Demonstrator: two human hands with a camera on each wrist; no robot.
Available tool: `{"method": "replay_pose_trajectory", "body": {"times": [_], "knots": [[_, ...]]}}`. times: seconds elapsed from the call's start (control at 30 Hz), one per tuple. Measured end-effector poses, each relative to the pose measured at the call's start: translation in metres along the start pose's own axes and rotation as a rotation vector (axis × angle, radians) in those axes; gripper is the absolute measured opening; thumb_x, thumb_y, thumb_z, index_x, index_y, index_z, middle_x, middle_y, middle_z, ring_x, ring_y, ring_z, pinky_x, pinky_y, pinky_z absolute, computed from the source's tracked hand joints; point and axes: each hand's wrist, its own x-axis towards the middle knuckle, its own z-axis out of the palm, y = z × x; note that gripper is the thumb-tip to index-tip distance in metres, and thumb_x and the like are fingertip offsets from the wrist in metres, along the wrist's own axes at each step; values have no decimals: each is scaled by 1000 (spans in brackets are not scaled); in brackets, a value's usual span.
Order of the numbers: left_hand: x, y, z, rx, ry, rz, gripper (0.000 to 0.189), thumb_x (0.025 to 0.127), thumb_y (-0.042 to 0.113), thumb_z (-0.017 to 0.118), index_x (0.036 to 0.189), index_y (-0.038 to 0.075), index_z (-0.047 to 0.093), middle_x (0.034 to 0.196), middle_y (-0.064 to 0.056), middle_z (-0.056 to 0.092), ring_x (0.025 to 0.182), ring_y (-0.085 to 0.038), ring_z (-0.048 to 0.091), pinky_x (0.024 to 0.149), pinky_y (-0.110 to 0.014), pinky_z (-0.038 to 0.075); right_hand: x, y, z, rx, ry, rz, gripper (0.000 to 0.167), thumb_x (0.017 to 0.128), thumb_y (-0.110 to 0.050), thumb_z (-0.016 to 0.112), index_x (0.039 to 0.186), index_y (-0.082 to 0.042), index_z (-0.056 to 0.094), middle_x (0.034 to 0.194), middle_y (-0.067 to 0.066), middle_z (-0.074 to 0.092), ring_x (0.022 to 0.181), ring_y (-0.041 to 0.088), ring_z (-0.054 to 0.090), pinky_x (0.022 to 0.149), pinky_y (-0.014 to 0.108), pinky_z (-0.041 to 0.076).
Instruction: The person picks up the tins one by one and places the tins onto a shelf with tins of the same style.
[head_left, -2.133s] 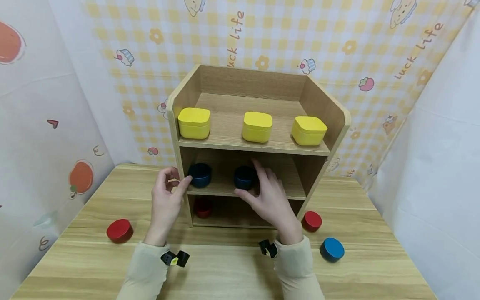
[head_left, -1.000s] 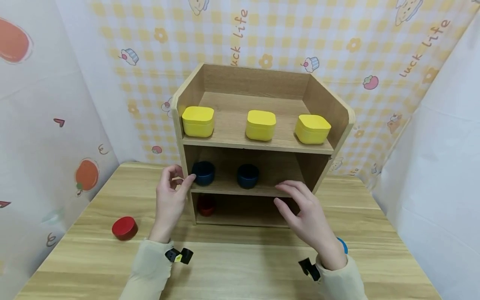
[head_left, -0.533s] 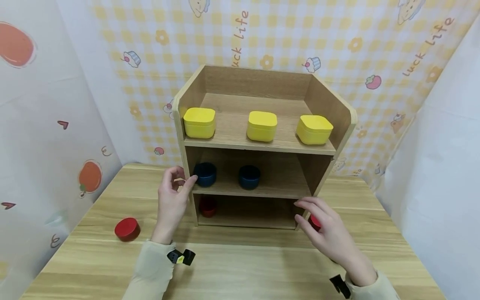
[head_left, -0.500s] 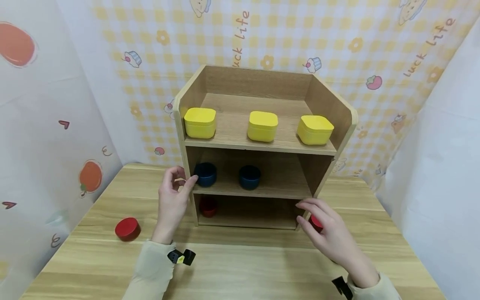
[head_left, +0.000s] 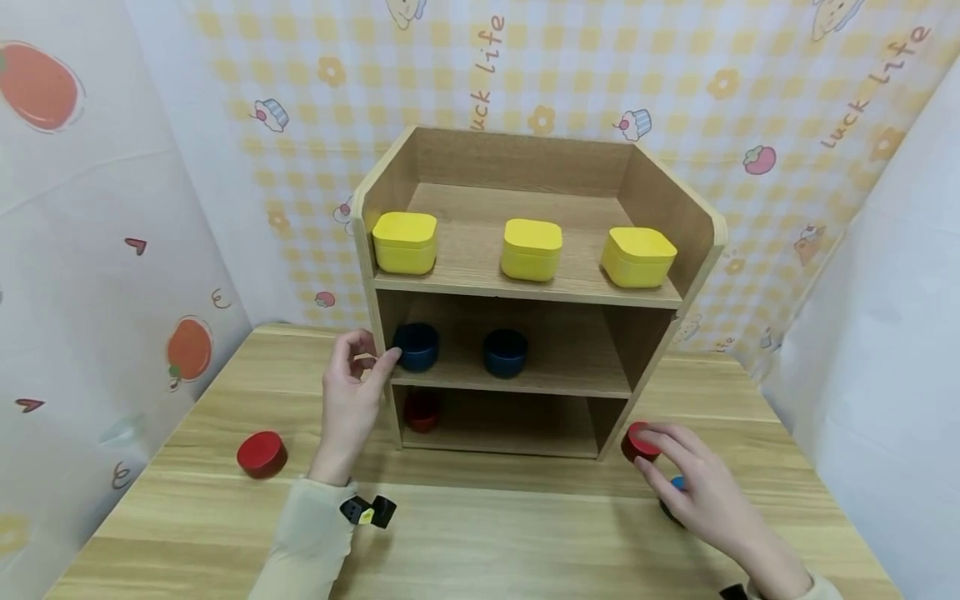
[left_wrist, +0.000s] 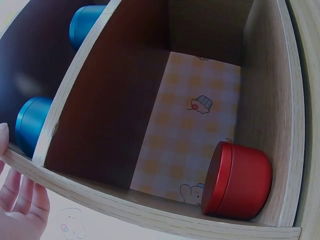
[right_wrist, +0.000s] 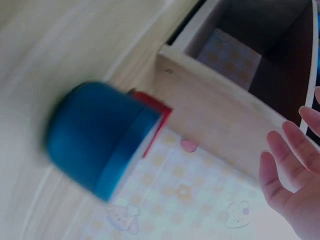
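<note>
My left hand (head_left: 351, 412) grips the left side panel of the small wooden shelf (head_left: 510, 293), thumb at its front edge and fingers behind. Beside the thumb, a blue round tin (head_left: 417, 350) stands on the middle level, with a second blue tin (head_left: 506, 356) further right. Below, a red round tin (left_wrist: 239, 181) sits in the left corner of the bottom level. My right hand (head_left: 701, 483), fingers relaxed and holding nothing, is over the table right of the shelf. Its fingertips overlap a red tin (head_left: 634, 444), and it partly covers a blue tin (right_wrist: 102, 142).
Three yellow square tins (head_left: 532, 250) stand in a row along the front of the top level. Another red tin (head_left: 262, 455) lies on the wooden table (head_left: 480, 533) left of the shelf. Patterned cloth (head_left: 540, 67) hangs behind.
My right hand has left the middle blue tin on the middle level and moved right and down to the tins on the table. The left hand keeps its hold on the side panel.
</note>
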Motion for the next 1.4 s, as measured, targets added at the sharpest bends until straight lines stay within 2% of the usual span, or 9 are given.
{"method": "replay_pose_trajectory", "body": {"times": [0.27,0.6,0.77,0.97,1.3,1.4], "knots": [[0,-1,0,-6,0,2,26,90,-2,67,108,-9,49,96,-2,46,88,-17,48,75,-24,41,-20,13,-9,-65,-67,52,42,73,0,80,113,-8,68,114,-1,61,101,15,59,92,7,36],[-1,0,1,-10,-5,-14,26,91,-2,66,109,-8,49,97,-5,46,89,-19,48,75,-25,41,-45,23,-15,-96,-94,71,44,69,0,83,109,-10,68,110,-3,62,95,18,61,91,5,34],[0,0,0,-9,4,-32,26,91,-1,67,108,-8,49,97,-4,46,86,-21,48,74,-26,40,-55,31,-19,-119,-123,117,45,71,-2,83,112,-10,67,111,-3,62,93,20,63,87,3,36],[0,0,0,-11,7,-16,25,90,-3,67,107,-9,48,96,-5,46,86,-19,47,75,-25,40,-65,42,-23,-128,-131,146,43,72,-2,83,111,-9,67,109,-3,62,91,20,63,83,3,37],[0,0,0,-11,-1,-27,26,91,0,66,108,-8,48,97,-4,46,88,-19,48,76,-25,40,-78,55,-27,-121,-187,198,41,76,-10,83,114,-10,67,109,-7,63,93,20,63,85,2,35],[0,1,0,-6,1,-24,26,92,0,66,108,-8,48,97,-4,46,89,-19,48,77,-25,40,-80,57,-29,-127,-207,214,41,78,-15,83,115,-11,66,111,-8,63,95,19,63,84,5,38]]}}
